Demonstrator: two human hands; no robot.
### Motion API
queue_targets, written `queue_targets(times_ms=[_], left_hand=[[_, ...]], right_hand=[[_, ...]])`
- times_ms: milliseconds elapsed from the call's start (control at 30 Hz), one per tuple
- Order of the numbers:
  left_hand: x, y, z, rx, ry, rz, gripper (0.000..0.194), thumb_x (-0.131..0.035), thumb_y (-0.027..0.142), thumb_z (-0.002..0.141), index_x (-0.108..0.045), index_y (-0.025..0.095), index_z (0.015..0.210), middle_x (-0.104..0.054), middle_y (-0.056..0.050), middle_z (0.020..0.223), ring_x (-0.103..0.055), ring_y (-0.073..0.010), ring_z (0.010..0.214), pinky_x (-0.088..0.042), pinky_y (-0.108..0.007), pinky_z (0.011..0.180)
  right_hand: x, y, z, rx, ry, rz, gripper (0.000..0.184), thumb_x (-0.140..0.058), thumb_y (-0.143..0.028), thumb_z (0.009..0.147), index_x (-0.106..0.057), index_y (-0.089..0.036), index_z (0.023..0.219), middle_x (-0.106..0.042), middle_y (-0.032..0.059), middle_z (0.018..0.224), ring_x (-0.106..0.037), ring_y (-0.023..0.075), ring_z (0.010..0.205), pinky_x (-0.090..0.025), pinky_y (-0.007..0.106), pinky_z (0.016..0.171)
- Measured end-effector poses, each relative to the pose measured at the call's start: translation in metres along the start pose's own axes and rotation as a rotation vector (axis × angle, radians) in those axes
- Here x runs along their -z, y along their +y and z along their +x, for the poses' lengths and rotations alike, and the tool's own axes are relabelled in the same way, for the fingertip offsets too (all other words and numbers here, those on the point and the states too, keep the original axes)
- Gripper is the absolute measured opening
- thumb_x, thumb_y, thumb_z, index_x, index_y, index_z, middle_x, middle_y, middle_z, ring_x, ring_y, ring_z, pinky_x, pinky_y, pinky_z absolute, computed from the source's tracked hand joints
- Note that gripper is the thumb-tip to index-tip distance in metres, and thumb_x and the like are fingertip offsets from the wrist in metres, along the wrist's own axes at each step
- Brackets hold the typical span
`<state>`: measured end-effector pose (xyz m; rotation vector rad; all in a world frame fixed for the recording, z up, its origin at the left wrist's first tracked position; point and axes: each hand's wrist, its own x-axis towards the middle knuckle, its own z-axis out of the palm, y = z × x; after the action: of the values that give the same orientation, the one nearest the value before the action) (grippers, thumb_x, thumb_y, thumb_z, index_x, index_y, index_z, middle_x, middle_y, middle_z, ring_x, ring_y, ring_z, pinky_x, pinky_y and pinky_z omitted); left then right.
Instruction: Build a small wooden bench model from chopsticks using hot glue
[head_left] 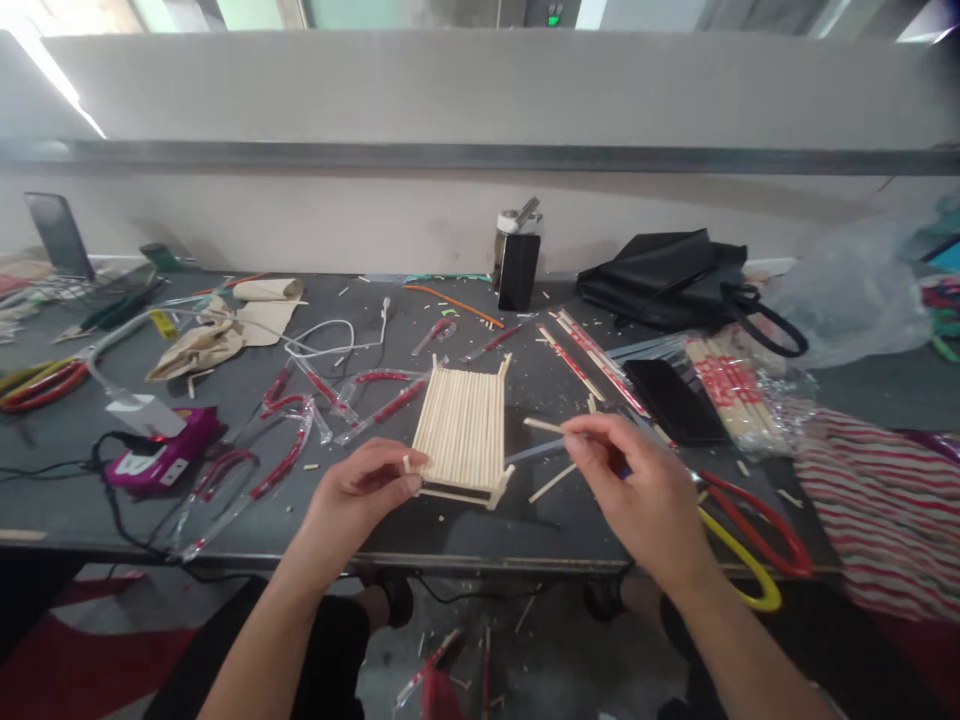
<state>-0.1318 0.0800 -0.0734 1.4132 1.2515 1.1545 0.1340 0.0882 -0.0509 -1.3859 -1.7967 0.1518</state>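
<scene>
A small rack of pale wooden sticks [461, 425], laid side by side with short posts at its corners, stands near the table's front edge. My left hand [371, 490] pinches its near left corner between thumb and fingers. To the right of the rack, my right hand [626, 475] is closed on a short wooden stick [541, 426], which points left and is apart from the rack. Below that hand lies another loose stick [553, 483]. The handles of red and yellow scissors [757, 530] show beside my right wrist.
Torn red-and-clear wrappers [300, 420] litter the left, near a purple device [165, 450] with a white plug and cable. A black phone [675, 400], packaged chopsticks [731, 390] and a black bag [667, 275] lie right. Another phone [519, 272] leans upright at the back.
</scene>
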Motion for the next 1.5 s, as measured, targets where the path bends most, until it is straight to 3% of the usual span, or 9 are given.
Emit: queue_targets(times_ms=[67,133,400,533,633,700,800,1000,1500], left_hand=[[0.004,-0.002,-0.002,0.004,-0.008,-0.016,0.015,-0.073,0.023,0.075,-0.075,0.022,0.091,-0.065,-0.003,0.094,-0.06,-0.0142,0.085,-0.047,-0.024,0.074],[0.004,-0.002,-0.003,0.013,-0.015,-0.023,0.015,-0.073,0.023,0.076,-0.075,0.022,0.091,-0.064,-0.003,0.094,-0.059,-0.0133,0.083,-0.047,-0.024,0.073],[-0.027,-0.003,0.0,-0.032,-0.051,-0.054,0.015,-0.072,0.023,0.076,-0.074,0.021,0.09,-0.06,-0.003,0.087,-0.054,-0.0114,0.073,-0.047,-0.024,0.065],[-0.036,-0.006,0.0,-0.051,-0.086,-0.064,0.017,-0.07,0.023,0.077,-0.073,0.022,0.094,-0.058,-0.003,0.088,-0.054,-0.0112,0.073,-0.048,-0.024,0.065],[-0.034,-0.006,-0.002,-0.05,-0.102,-0.053,0.018,-0.069,0.024,0.079,-0.073,0.022,0.096,-0.058,-0.004,0.092,-0.055,-0.0122,0.076,-0.05,-0.025,0.067],[-0.033,-0.005,-0.003,-0.058,-0.097,-0.034,0.018,-0.068,0.025,0.079,-0.073,0.022,0.097,-0.058,-0.005,0.093,-0.056,-0.0127,0.077,-0.051,-0.026,0.067],[-0.032,-0.001,-0.004,-0.096,-0.06,0.013,0.016,-0.068,0.023,0.079,-0.074,0.021,0.094,-0.056,-0.005,0.094,-0.057,-0.0135,0.08,-0.051,-0.026,0.067],[-0.032,0.003,-0.005,-0.118,-0.032,0.035,0.012,-0.068,0.021,0.079,-0.074,0.02,0.089,-0.056,-0.004,0.09,-0.057,-0.0133,0.078,-0.051,-0.026,0.067],[-0.038,0.0,-0.005,-0.117,-0.027,-0.001,0.007,-0.066,0.02,0.081,-0.07,0.019,0.087,-0.053,-0.003,0.091,-0.055,-0.0112,0.075,-0.048,-0.024,0.063]], right_hand=[[-0.001,0.017,0.006,-0.07,-0.243,0.07,0.014,-0.055,-0.029,0.089,-0.065,-0.022,0.084,-0.065,-0.0028,0.066,-0.059,0.0128,0.057,-0.044,0.022,0.053],[-0.008,0.032,0.01,-0.1,-0.343,0.134,0.015,-0.054,-0.029,0.089,-0.066,-0.021,0.083,-0.066,-0.0024,0.068,-0.061,0.0135,0.061,-0.046,0.023,0.055],[-0.037,0.065,0.033,-0.149,-0.182,0.186,0.016,-0.057,-0.031,0.085,-0.065,-0.018,0.084,-0.07,0.0034,0.079,-0.064,0.0171,0.071,-0.049,0.029,0.068],[-0.019,0.048,0.027,-0.15,-0.094,0.222,0.019,-0.055,-0.037,0.089,-0.065,-0.02,0.09,-0.069,0.003,0.082,-0.063,0.0158,0.069,-0.05,0.028,0.065],[0.0,0.016,0.01,0.109,-0.001,0.058,0.008,-0.06,-0.028,0.088,-0.067,-0.023,0.089,-0.063,0.0036,0.094,-0.061,0.0168,0.082,-0.049,0.031,0.075],[0.006,-0.004,0.0,0.341,0.015,-0.095,0.008,-0.062,-0.021,0.087,-0.069,-0.024,0.09,-0.062,0.004,0.089,-0.058,0.019,0.084,-0.046,0.035,0.079],[0.002,-0.021,-0.008,0.487,0.016,-0.282,0.015,-0.064,-0.013,0.083,-0.071,-0.025,0.089,-0.063,0.0063,0.09,-0.054,0.0236,0.088,-0.042,0.041,0.082],[-0.012,-0.021,-0.009,0.474,-0.027,-0.392,0.015,-0.062,-0.014,0.082,-0.072,-0.024,0.086,-0.065,0.0081,0.099,-0.05,0.027,0.096,-0.038,0.044,0.086],[-0.012,-0.026,-0.007,0.417,-0.13,-0.396,0.013,-0.062,-0.015,0.082,-0.071,-0.024,0.086,-0.067,0.0062,0.099,-0.051,0.0266,0.095,-0.036,0.045,0.086]])
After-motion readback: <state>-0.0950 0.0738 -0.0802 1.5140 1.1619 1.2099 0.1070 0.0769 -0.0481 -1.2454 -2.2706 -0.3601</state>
